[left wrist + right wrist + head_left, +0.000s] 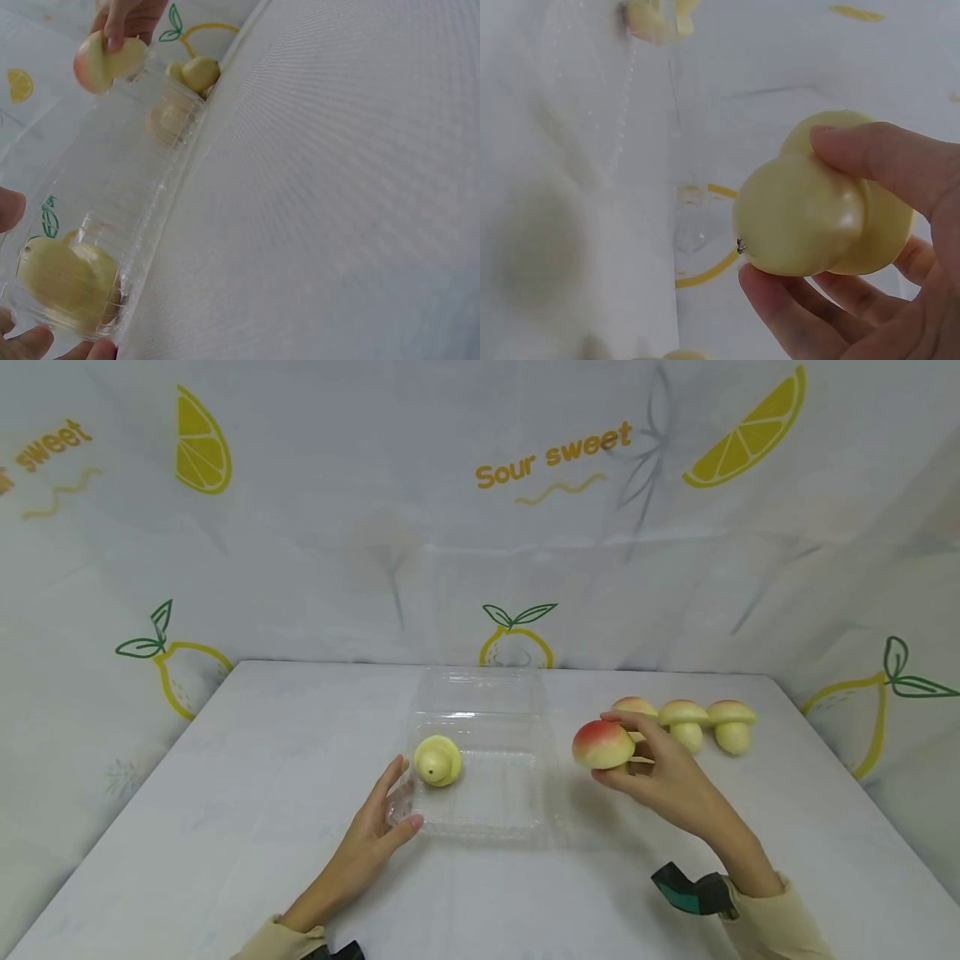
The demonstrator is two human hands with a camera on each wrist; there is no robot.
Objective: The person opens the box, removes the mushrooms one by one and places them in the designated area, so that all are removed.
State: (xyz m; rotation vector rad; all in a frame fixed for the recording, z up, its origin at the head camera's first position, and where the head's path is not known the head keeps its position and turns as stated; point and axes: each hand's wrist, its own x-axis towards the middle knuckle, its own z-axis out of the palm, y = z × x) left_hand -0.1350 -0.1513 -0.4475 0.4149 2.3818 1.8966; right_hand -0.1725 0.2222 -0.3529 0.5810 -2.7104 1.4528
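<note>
A toy mushroom (602, 744) with a red-and-yellow cap is held between the thumb and fingers of my right hand (667, 781), above the table to the right of a clear plastic box (487, 827). In the right wrist view, the pale stem end of this mushroom (799, 217) faces the camera. My left hand (367, 835) grips the box's left side, thumb at the near corner and fingers farther back. Inside the box at its left end lies another toy mushroom (437, 760), stem toward me; the left wrist view shows this mushroom (67, 281) through the plastic.
Three more mushrooms stand in a row behind my right hand: one partly hidden mushroom (633, 704), a middle mushroom (682, 718) and a right-hand mushroom (732, 724). The box's open lid (480, 689) leans back toward the lemon-printed cloth (337, 568). A white cloth covers the table (225, 827).
</note>
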